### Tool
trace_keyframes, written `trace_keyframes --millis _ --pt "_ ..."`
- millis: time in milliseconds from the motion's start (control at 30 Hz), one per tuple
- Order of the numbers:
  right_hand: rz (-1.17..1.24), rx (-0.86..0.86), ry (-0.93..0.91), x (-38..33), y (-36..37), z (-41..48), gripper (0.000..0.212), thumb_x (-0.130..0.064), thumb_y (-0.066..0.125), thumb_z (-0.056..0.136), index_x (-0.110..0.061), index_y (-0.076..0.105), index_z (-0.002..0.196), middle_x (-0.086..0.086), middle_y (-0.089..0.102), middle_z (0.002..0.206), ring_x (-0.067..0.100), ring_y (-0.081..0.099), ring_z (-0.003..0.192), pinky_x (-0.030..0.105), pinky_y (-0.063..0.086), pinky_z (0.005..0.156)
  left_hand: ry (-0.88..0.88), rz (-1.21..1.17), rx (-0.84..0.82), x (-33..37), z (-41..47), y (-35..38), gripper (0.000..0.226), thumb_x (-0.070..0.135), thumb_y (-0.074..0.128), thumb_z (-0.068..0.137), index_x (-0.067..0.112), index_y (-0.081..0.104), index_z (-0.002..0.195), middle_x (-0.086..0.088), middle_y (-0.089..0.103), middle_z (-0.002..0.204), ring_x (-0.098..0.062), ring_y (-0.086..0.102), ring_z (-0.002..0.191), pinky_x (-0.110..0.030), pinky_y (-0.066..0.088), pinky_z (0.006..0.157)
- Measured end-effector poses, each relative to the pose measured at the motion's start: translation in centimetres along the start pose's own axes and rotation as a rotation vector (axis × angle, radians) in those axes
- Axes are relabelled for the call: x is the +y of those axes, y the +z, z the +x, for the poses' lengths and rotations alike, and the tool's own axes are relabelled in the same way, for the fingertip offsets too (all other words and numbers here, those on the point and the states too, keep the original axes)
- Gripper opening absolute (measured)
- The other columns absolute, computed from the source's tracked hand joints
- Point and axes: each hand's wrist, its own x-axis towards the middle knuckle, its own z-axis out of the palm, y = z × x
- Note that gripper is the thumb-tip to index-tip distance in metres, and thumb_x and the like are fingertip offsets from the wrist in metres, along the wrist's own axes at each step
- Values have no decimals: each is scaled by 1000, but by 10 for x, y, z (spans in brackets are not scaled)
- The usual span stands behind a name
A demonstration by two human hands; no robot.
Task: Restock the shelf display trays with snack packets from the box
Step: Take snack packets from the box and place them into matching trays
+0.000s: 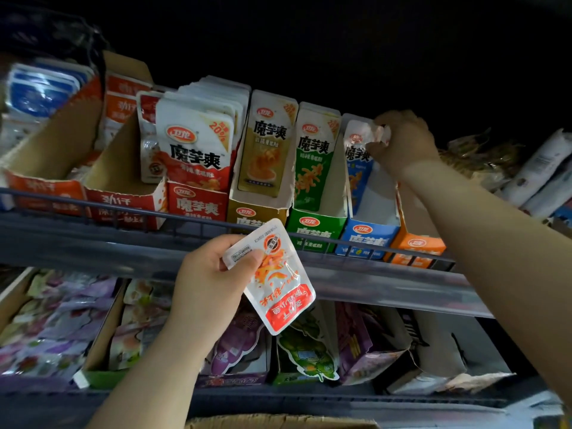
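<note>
At the blue tray point(366, 239), right grip point(402, 140) pinches its packet point(356, 159); left grip point(213, 274) holds a red packet point(278, 289).

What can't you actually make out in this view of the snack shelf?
Head view only:
- Orange tray: its rear is hidden behind the right forearm.
- Cardboard box: cut off by the bottom edge, contents unseen.
- Blue packet: top corner covered by the right hand gripping it.
- Red-and-white packet in the left hand: small print too tiny to read.
</note>
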Motion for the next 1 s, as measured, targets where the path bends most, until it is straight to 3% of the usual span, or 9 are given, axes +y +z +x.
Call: trace_keyframes --millis 167,267,400,500,567,700,800,900,1000 --pt "233 161 -116 -11 -10 -45 37 -13 55 88 -8 53 124 12 50 128 27 42 121 30 32 99 -63 -75 17 3 -2 -4 22 17 59 84 34 56 71 15 65 70 -4 64 63 -15 48 54" --pt "386 124 -169 -22 -16 -94 33 -11 58 87 -8 55 119 3 54 113 13 45 104 5 30 81 -106 -195 5 5 -4 -7 17 13 59 84 27 60 75 11 68 63 -1 66 61 -16 52 51" --pt "618 -94 -104 -30 -12 -148 32 -12 60 84 -15 54 115 -22 44 90 1 46 81 3 38 68 -192 -378 -1 5 -7 -13 12 8 56 85 18 60 80 8 70 65 -5 67 60 -18 54 50" --pt "934 -349 127 -36 -8 -163 22 -15 57 86 -22 48 105 -12 54 96 -5 56 77 3 47 62 -246 -544 1 9 -14 -16 12 4 51 86 13 58 85 5 71 67 -6 68 62 -18 53 49" --pt "1087 -474 202 -41 -7 -167 13 -17 57 87 -23 51 98 -5 63 101 -1 62 80 9 51 65 -276 -641 -2 11 -20 -18 12 2 48 86 11 57 87 4 72 69 -8 68 63 -18 53 49" --pt "1197 -534 220 -56 -11 -169 13 -12 56 87 -24 59 92 -8 69 88 1 67 73 12 53 67 -321 -755 -16 13 -29 -21 15 -1 45 88 8 56 90 -2 72 79 -10 69 66 -19 55 53" --pt "1241 -516 233 -66 -14 -166 16 -6 56 86 -22 60 87 -7 70 77 2 68 64 14 55 58 -310 -716 -19 11 -32 -27 16 -1 47 87 11 56 91 0 73 80 -11 70 73 -20 56 60" --pt "1218 -507 189 -73 -14 -164 19 -4 56 86 -23 59 86 -6 70 72 3 66 58 16 54 52 -250 -500 1 7 -32 -36 17 1 53 84 17 56 89 1 70 86 -12 67 81 -26 53 71" --pt "1180 -477 137 -82 -16 -160 20 -6 57 86 -26 57 85 -6 69 76 1 65 58 15 51 48 -169 -303 20 5 -31 -46 19 2 58 82 22 56 85 8 67 83 -1 65 74 -15 52 61"
